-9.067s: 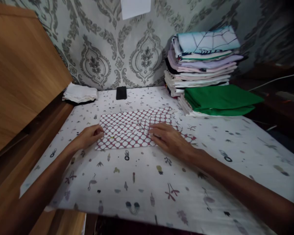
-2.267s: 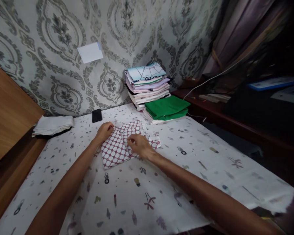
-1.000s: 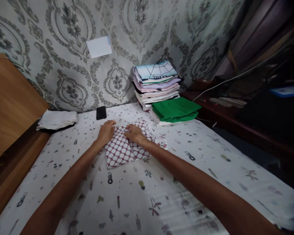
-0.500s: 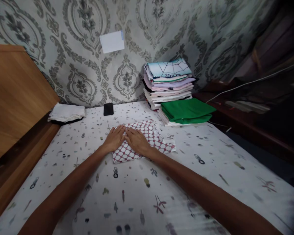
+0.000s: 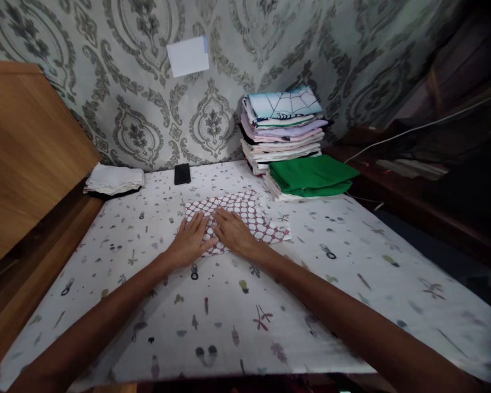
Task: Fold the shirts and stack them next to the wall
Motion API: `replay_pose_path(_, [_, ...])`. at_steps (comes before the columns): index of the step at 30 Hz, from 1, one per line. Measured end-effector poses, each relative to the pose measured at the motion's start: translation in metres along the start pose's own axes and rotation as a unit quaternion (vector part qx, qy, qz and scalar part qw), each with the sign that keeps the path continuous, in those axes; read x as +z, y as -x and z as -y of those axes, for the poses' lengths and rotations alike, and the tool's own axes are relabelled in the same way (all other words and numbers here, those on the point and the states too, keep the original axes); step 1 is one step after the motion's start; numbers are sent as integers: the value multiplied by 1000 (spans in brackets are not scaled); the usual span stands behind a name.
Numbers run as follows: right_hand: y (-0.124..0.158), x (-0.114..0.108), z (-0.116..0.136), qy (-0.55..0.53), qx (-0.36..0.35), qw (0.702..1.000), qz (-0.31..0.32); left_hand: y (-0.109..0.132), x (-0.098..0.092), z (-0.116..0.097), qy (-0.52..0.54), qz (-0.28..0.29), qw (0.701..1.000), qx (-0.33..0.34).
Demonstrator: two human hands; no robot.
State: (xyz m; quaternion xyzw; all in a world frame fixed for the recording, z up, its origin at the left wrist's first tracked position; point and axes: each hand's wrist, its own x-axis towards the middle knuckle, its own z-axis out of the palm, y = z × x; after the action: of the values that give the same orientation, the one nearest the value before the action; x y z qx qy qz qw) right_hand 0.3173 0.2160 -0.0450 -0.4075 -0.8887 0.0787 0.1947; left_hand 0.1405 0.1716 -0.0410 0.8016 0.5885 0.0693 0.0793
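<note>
A folded garment, white with a red and dark lattice pattern, lies flat on the printed bedsheet. My left hand rests palm down over its near left corner, fingers stretched out and thumb apart. Close beside it, my right hand lies flat across the middle of the cloth with its fingers extended. Neither hand grips anything. Part of the garment's near edge is hidden under both hands.
Behind to the right stands a tall stack of folded clothes, with a green folded cloth on a lower pile before it. A black phone-like object and white folded cloths lie along the wall. A wooden cabinet borders the left.
My left hand has slid toward me to the garment's near left corner, its thumb now spread. My right hand stays flat on the cloth. The view has tilted slightly down.
</note>
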Motion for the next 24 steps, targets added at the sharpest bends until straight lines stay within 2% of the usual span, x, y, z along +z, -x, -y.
replay_pose_path(4, [0, 5, -1, 8, -5, 1000, -13, 10, 2, -6, -10, 23, 1000, -7])
replay_pose_path(10, [2, 8, -5, 15, -18, 999, -26, -4, -7, 6, 0, 25, 999, -32])
replay_pose_path(15, [3, 7, -4, 11, -15, 999, -28, -16, 0, 24, 15, -13, 998, -57])
replay_pose_path(18, [3, 5, -3, 4, -8, 1000, -23, -15, 7, 30, 72, -73, 993, -65])
replay_pose_path(21, [3, 3, -2, -4, 1, 1000, -18, -10, 7, 31, 208, -151, 963, -86])
replay_pose_path(22, [3, 3, -2, -7, 1, 1000, -17, -8, 4, 31, 275, -165, 941, -109])
replay_pose_path(24, [3, 3, -2, -12, 0, 1000, -16, -3, -5, 31, 423, -177, 870, -180])
